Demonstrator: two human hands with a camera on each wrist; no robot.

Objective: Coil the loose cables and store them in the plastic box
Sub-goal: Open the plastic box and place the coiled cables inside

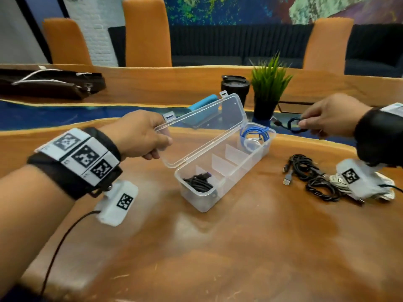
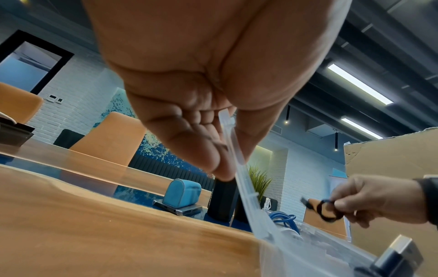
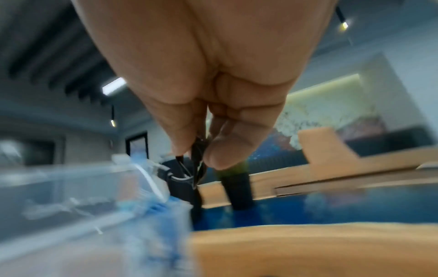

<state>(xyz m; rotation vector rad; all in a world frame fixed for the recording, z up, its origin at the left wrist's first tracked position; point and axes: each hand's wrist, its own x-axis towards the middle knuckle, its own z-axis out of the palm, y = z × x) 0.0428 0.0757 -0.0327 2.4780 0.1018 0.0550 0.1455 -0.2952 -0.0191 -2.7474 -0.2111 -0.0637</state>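
A clear plastic box with dividers stands open on the wooden table. My left hand pinches the edge of its raised lid, the lid edge seen between thumb and fingers in the left wrist view. A black coiled cable lies in the near compartment; a blue and a white cable fill the far one. My right hand pinches a small coiled black cable in the air just right of the box's far end, also seen as a dark coil. Loose black cables lie tangled at the right.
A potted green plant and a black tumbler stand behind the box, a blue pouch behind the lid. A dark bag lies far left. Orange chairs line the far side.
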